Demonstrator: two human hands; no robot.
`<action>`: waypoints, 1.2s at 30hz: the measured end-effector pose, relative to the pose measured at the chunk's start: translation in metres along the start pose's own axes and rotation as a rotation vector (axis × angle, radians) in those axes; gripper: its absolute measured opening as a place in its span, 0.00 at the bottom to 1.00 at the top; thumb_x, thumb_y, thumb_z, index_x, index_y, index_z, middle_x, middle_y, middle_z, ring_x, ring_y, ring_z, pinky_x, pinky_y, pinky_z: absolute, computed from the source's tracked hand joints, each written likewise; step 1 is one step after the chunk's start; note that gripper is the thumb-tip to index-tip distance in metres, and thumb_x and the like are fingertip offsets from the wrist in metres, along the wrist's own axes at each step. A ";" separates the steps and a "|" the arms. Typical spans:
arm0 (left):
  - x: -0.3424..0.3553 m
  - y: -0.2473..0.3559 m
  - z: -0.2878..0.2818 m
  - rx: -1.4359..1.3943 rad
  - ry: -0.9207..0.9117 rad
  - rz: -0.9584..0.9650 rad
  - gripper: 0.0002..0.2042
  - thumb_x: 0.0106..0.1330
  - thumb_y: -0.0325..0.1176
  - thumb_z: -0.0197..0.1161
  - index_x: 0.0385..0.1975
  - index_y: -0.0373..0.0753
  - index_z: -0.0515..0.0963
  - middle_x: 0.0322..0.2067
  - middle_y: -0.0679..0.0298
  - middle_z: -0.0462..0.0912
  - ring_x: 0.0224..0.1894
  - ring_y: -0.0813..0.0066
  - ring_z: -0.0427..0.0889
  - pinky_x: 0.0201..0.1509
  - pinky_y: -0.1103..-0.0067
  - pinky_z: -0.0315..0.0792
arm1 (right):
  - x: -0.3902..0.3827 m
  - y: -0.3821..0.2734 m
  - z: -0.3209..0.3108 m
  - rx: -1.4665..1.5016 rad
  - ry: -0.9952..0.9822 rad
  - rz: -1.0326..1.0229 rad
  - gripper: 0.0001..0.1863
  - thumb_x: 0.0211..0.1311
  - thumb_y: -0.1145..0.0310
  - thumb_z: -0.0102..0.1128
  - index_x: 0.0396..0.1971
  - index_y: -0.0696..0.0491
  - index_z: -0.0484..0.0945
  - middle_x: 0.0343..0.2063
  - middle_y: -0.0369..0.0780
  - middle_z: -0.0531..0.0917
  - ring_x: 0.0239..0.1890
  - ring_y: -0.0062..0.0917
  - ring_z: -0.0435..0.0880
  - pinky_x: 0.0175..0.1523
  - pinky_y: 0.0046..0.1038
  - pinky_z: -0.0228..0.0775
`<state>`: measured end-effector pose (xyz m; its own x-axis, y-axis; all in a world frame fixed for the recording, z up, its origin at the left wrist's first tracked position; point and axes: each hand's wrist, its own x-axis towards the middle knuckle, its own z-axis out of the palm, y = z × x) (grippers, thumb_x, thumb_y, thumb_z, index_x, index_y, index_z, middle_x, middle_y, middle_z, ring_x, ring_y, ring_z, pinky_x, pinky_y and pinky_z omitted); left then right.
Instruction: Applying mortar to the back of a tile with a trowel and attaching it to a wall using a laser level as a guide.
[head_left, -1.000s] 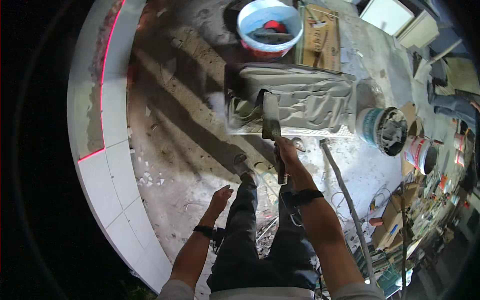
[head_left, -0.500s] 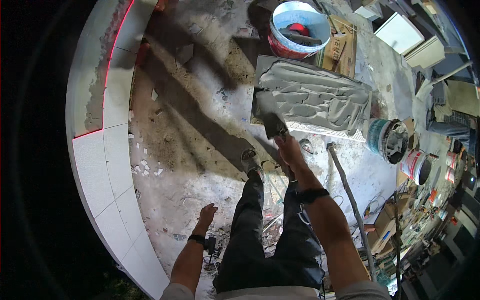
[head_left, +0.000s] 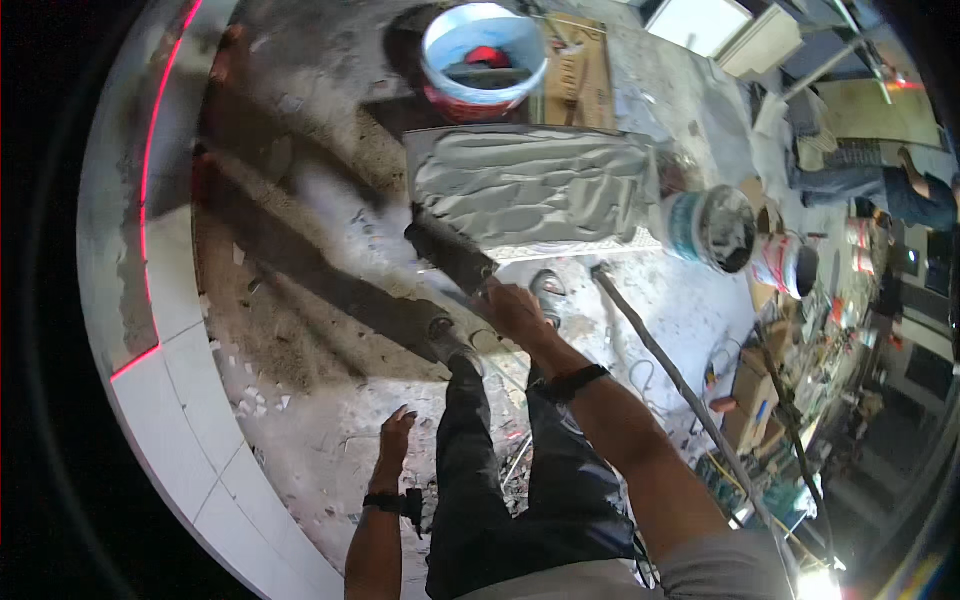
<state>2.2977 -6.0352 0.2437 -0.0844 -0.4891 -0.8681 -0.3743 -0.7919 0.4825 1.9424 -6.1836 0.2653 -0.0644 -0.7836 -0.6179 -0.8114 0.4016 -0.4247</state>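
Observation:
My right hand [head_left: 515, 315] is closed on the handle of a flat trowel, its dark blade [head_left: 450, 252] angled up and left beside the lower left corner of a rectangular tile [head_left: 530, 185] coated with ridged, uneven grey mortar. Low by my left leg, my left hand [head_left: 398, 425] hangs with loosely bent fingers, apart and holding nothing visible. My shoes stand below the tile's front edge. A white bucket [head_left: 485, 55] with a red object inside sits behind the tile, and a mortar-smeared bucket [head_left: 722, 230] stands at its right.
At left runs a curved tiled ledge [head_left: 200, 420] with a red laser line. A long pole [head_left: 650, 350] slants beside my right leg. More buckets [head_left: 785, 268], cardboard [head_left: 570, 75] and white panels [head_left: 695, 30] lie around. Another person's jeans-clad legs [head_left: 850, 185] show at far right.
The trowel has swung off the tile's left part, down and left to its lower left corner. The view has shifted, and the other person shows more at right.

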 end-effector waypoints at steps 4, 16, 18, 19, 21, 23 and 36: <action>0.004 -0.016 -0.010 0.024 0.000 0.006 0.23 0.59 0.32 0.55 0.54 0.27 0.69 0.42 0.55 0.81 0.45 0.69 0.78 0.54 0.77 0.69 | -0.013 0.088 -0.093 -0.116 -0.050 0.234 0.18 0.61 0.58 0.41 0.37 0.56 0.75 0.28 0.52 0.81 0.37 0.46 0.81 0.41 0.42 0.73; 0.023 0.023 0.036 0.140 -0.020 -0.067 0.22 0.59 0.31 0.56 0.54 0.28 0.70 0.44 0.53 0.80 0.47 0.69 0.77 0.54 0.76 0.68 | -0.037 0.262 -0.248 -0.549 0.140 0.180 0.16 0.60 0.56 0.46 0.38 0.53 0.71 0.29 0.50 0.81 0.34 0.44 0.82 0.39 0.45 0.72; 0.025 0.039 0.046 0.192 -0.017 -0.031 0.22 0.59 0.31 0.55 0.53 0.28 0.70 0.44 0.54 0.81 0.48 0.69 0.77 0.55 0.77 0.68 | -0.013 0.269 -0.273 -0.499 0.193 0.218 0.16 0.61 0.56 0.46 0.37 0.54 0.71 0.29 0.51 0.81 0.34 0.45 0.82 0.38 0.46 0.72; 0.026 0.048 0.051 0.238 -0.024 0.008 0.21 0.60 0.31 0.55 0.53 0.28 0.70 0.43 0.55 0.81 0.48 0.70 0.77 0.55 0.77 0.67 | -0.002 0.274 -0.285 -0.445 0.208 0.266 0.16 0.61 0.56 0.45 0.36 0.55 0.72 0.29 0.52 0.81 0.34 0.46 0.81 0.38 0.47 0.72; 0.031 0.076 0.090 0.270 -0.032 0.032 0.21 0.60 0.31 0.55 0.53 0.28 0.70 0.44 0.55 0.81 0.49 0.70 0.77 0.56 0.76 0.67 | 0.007 0.306 -0.305 -0.486 0.263 0.243 0.16 0.61 0.58 0.48 0.36 0.56 0.74 0.23 0.47 0.80 0.27 0.38 0.82 0.30 0.40 0.73; 0.035 0.099 0.128 0.298 -0.044 0.057 0.21 0.60 0.31 0.55 0.52 0.28 0.70 0.44 0.55 0.81 0.49 0.70 0.77 0.56 0.76 0.67 | 0.006 0.331 -0.327 0.253 -0.066 0.382 0.16 0.62 0.58 0.53 0.36 0.56 0.76 0.16 0.39 0.77 0.18 0.26 0.76 0.22 0.31 0.69; 0.037 0.143 0.229 0.207 -0.117 0.165 0.21 0.63 0.34 0.53 0.53 0.27 0.69 0.43 0.54 0.81 0.46 0.69 0.79 0.53 0.77 0.70 | -0.083 0.356 -0.189 1.248 -0.114 0.472 0.12 0.64 0.60 0.50 0.33 0.52 0.77 0.15 0.30 0.69 0.13 0.15 0.64 0.15 0.20 0.58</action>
<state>2.0299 -6.0824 0.2540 -0.2615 -0.5500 -0.7932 -0.5263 -0.6076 0.5948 1.5487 -6.0652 0.2908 -0.0919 -0.4316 -0.8974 0.3489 0.8301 -0.4350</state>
